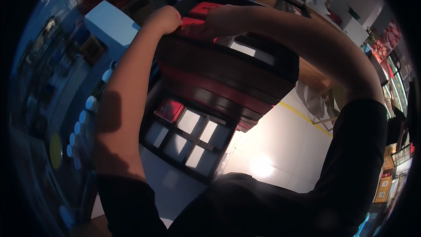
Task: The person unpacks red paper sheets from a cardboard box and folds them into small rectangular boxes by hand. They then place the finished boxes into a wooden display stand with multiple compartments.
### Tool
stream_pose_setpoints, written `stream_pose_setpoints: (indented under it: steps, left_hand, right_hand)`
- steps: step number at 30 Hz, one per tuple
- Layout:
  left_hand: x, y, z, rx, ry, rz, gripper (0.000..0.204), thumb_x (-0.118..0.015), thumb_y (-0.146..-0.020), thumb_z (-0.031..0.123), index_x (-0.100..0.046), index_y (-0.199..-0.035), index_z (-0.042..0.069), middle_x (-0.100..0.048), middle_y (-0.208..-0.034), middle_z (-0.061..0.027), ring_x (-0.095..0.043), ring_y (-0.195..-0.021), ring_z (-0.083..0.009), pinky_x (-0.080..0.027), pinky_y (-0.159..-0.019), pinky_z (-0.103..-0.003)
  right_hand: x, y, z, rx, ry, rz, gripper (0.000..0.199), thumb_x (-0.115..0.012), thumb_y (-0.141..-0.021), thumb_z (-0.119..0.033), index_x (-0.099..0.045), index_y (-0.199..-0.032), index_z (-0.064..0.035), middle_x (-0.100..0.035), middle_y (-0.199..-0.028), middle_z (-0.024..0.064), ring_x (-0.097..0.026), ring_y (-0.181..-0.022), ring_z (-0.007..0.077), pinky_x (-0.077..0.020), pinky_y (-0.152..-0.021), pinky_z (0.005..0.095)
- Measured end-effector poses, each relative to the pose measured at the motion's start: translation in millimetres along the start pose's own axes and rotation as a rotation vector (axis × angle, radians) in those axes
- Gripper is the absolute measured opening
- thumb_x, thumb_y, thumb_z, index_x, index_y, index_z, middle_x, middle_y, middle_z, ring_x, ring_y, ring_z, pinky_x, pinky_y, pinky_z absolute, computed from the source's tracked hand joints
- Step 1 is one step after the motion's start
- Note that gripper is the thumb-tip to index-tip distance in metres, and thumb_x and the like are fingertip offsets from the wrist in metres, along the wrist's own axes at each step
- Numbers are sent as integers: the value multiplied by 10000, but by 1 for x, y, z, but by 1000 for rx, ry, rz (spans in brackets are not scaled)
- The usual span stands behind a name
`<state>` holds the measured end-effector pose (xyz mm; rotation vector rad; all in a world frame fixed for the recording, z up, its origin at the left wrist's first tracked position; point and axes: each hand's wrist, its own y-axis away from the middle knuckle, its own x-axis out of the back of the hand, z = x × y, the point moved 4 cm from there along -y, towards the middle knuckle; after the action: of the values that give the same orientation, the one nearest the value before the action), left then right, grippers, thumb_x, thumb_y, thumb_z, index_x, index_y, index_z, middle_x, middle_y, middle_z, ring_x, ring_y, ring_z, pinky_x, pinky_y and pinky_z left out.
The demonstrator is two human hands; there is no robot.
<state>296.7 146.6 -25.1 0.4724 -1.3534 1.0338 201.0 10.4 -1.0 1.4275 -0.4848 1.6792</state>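
At the far side, both arms reach over a stack of large dark red-and-black boxes (221, 66). My left hand (166, 20) is curled closed at the left near rim of the top box, beside a small red box (191, 21); its fingertips are hidden. My right hand (221, 21) reaches down over that red box from the right. Its fingers are in shadow, and their grip does not show. A second red box (205, 8) lies just beyond. A pale compartment floor (244, 49) shows to the right inside the top box.
Below the stack, an open divided tray (179, 163) has one red box (169, 110) in a corner compartment; its other visible compartments have pale floors. White-capped containers (83, 116) line the left side. A white box (112, 23) stands behind my left arm. Light tiled floor (280, 149) lies right.
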Motion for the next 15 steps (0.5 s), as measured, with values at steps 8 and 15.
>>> stream_pose_setpoints:
  steps: [8, 15]
  left_hand:
    - [91, 154, 42, -219, 278, 353, 368, -548, -898, 295, -462, -1209, 120, -567, -1070, -127, -562, -941, -245, -415, -857, -294]
    - [3, 405, 69, -66, 560, 384, 176, -610, -834, 50, -631, -1008, 35, -630, -922, -80, -624, -809, -181, -503, -658, -279]
  right_hand:
    - [15, -61, -2, 62, -470, 64, 454, -556, -902, -275, -477, -1313, -98, -586, -1207, 84, -556, -1077, 199, -481, -853, 335]
    - [-27, -116, 71, 136, -623, 136, 521, -567, -894, -249, -420, -1349, -43, -529, -1268, 111, -517, -1117, 196, -428, -938, 324]
